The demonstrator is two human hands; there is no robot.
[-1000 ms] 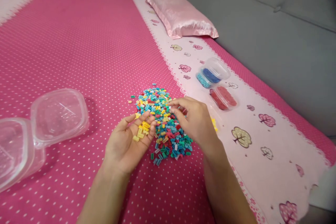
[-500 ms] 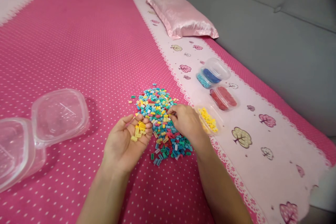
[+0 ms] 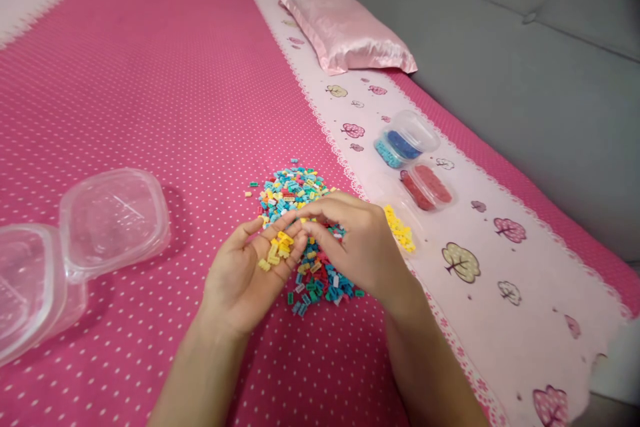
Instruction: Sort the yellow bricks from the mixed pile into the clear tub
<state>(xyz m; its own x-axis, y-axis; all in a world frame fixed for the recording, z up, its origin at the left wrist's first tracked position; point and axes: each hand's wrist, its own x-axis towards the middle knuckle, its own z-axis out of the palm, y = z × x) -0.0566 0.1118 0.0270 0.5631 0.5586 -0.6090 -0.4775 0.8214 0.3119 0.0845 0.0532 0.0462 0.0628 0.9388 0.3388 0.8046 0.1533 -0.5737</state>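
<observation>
My left hand (image 3: 250,267) is turned palm up, its fingers slightly cupped around several small yellow toy bricks (image 3: 280,247). Some of these are bright yellow, others paler. My right hand (image 3: 355,240) is over the left fingertips, with thumb and index finger pinched together; whatever is between them is hidden. Below and beyond both hands spreads a heap of mixed small toy bricks (image 3: 295,183) in blue, green, red, white and yellow. The right hand covers part of this heap.
Right of the heap, clear containers hold yellow bricks (image 3: 399,228), red bricks (image 3: 425,187) and blue bricks (image 3: 403,145). Clear plastic containers (image 3: 115,223) lie at left on the pink dotted bedspread (image 3: 150,93). A pink pillow (image 3: 350,33) rests near the grey headboard (image 3: 500,67).
My right hand has moved left and up from the heap to the left fingertips. My left hand has shifted slightly right with the yellow bricks in it.
</observation>
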